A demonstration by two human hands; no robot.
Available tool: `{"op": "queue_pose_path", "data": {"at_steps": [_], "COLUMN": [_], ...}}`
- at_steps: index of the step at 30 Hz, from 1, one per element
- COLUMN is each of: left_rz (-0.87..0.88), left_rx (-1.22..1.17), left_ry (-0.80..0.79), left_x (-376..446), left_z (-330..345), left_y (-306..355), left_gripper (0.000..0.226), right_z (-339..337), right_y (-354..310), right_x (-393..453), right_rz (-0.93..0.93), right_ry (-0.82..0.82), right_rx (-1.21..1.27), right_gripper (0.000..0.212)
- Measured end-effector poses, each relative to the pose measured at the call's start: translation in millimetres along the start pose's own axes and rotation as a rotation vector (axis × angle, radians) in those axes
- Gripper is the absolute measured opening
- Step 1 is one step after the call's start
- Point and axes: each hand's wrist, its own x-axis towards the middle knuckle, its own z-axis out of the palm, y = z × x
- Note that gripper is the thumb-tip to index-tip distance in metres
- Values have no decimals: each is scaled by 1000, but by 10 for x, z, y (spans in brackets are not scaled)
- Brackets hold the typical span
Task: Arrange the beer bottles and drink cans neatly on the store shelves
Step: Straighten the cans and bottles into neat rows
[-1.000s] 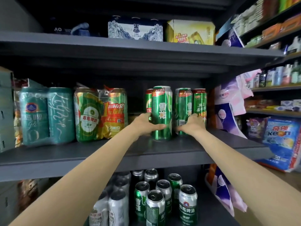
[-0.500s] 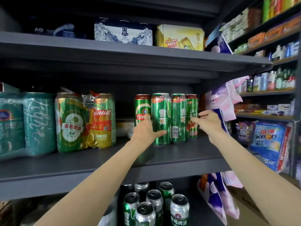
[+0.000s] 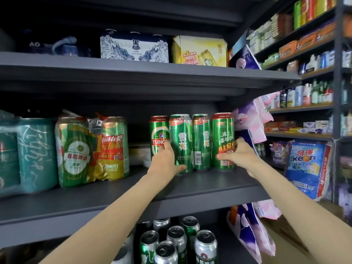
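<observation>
Mid-step in squaring up a short row of four tall green cans on the middle shelf. Left hand wrapped around the lower part of the Snow can, thumb across its front and fingers behind, so grip clamped on that can, with the Tsingtao can just behind and to its left, partly hidden by the hand. Right hand set against the red-topped can at the row's right end, thumb across the lower label and fingers curled round its right side, grip closed on it. Second Snow can standing between the two held cans, touching or nearly touching both. All four upright, fairly close to the shelf's front edge, the left pair a little staggered. Likely next: ease the two outer cans inward and level the fronts, calling for a gentle, even squeeze low on the bodies so nothing tips, with labels turned forward. Wrapped six-packs further left on the same shelf, well apart from the row. Loose cans on the shelf below, seemingly waiting for tidying too.
</observation>
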Motion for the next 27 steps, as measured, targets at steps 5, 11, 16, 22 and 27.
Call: {"op": "queue_pose_path", "data": {"at_steps": [5,11,16,22,27], "left_rz": [0,8,-75,-121,-57], "left_rx": [-64,-323,-817,-905,-387], "left_ry": [-25,45,138,28,127], "left_x": [67,-50,-236,-410,-382], "left_z": [2,-329,-569,-760,-685], "left_y": [19,-344,-515,-613,-674], "left_gripper": [79,27,21,42,63], "right_z": [-117,246,895,1101,1137], "right_y": [-165,-534,-786,-903,-951], "right_x": [-357,-658,-802,-941,-939], "right_rz": [-62,-141,-191,-206,-202], "right_ry": [-171,-323,-180,-340,-401], "right_rx": [11,-16,-238,33,86], "right_gripper": [65,70,98,69,46]}}
